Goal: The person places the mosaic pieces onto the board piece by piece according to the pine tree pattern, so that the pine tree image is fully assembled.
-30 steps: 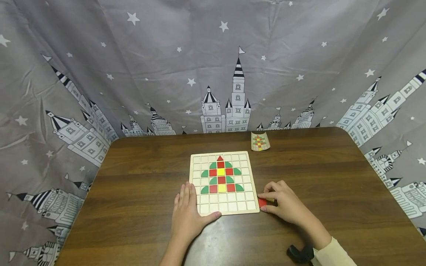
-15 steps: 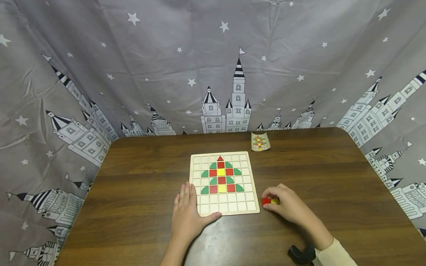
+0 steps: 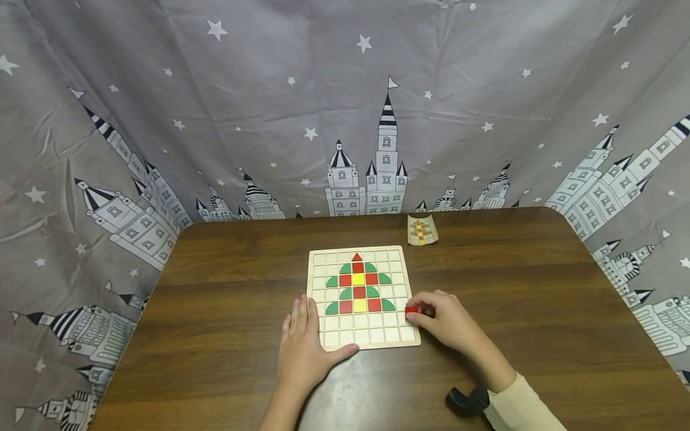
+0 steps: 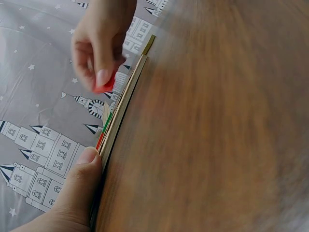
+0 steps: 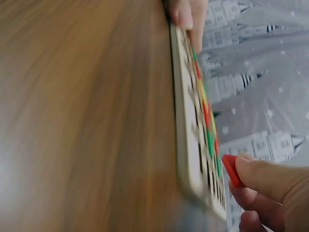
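A pale wooden grid board lies on the table, with red, yellow and green tiles set in a tree shape. My left hand rests on its left side, fingers straight along the edge and thumb on the near rim. Over the board's right edge, my right hand pinches a red tile between thumb and fingers, raised above the surface. In the left wrist view a thin yellowish piece lies on the table just past the board; the right hand appears to hide it in the head view.
A small curled pattern card with a similar tree stands near the back edge of the brown wooden table. Behind the table hangs a grey curtain printed with castles and stars. A black strap-like device is at the right wrist.
My right hand first drew the red tile a little right, away from the board, then lifted it and carried it left over the board's right edge. The left hand stays put.
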### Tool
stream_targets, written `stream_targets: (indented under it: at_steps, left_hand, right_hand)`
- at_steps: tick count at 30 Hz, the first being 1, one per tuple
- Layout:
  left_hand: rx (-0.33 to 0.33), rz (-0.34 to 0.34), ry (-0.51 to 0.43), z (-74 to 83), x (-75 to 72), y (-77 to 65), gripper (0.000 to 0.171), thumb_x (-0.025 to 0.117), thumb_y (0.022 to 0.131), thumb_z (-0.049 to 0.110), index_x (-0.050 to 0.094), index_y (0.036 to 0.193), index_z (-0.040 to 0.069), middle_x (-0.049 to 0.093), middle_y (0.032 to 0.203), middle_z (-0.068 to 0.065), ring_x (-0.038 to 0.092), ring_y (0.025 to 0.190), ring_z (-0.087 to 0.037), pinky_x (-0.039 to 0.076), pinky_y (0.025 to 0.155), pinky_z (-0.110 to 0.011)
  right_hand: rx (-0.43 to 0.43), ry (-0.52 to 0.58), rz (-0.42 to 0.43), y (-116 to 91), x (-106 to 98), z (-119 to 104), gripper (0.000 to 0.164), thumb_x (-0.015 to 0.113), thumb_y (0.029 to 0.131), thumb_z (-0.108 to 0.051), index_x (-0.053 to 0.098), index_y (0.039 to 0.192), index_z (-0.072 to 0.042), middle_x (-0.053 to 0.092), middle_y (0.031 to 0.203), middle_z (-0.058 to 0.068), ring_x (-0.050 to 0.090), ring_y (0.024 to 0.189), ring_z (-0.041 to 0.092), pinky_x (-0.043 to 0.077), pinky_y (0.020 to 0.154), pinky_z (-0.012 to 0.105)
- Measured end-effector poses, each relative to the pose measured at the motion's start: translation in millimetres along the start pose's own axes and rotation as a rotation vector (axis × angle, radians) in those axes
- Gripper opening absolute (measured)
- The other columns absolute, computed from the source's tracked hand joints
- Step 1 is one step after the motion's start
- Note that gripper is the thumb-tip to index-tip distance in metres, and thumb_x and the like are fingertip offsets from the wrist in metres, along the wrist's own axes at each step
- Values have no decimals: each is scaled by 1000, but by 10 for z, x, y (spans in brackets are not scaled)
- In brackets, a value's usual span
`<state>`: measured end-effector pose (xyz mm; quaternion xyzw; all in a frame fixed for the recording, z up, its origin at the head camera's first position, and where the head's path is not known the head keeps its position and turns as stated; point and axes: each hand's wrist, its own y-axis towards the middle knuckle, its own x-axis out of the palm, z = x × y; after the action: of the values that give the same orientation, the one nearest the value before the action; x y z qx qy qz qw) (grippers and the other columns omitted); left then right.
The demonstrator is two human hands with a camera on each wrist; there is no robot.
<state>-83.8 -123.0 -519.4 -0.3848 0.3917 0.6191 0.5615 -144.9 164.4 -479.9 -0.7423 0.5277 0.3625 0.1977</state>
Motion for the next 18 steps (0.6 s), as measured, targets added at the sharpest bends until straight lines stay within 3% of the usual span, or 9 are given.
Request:
stream_targets:
  at_steps: [9,18]
  left_hand:
    - [-4,-12,-12,-6,0,-5,139,59,60,92,21,157,0,18,166,-17,13,155,-31,17,125,-52]
    - [4,-3,1,-19,2,-9,139,56,61,94,22,157,0,19,165,-16,14,155,-31,17,124,-51]
  right_hand:
    - [-50,11,-19,208,381,-373,9,81,83,-24,76,91,-26,67,83,-17,49,74,5,43,65,21]
    - [-107,-34,-25,291,625,-544,7,81,82,-29,75,86,-26,70,82,-18,48,70,3,39,62,18]
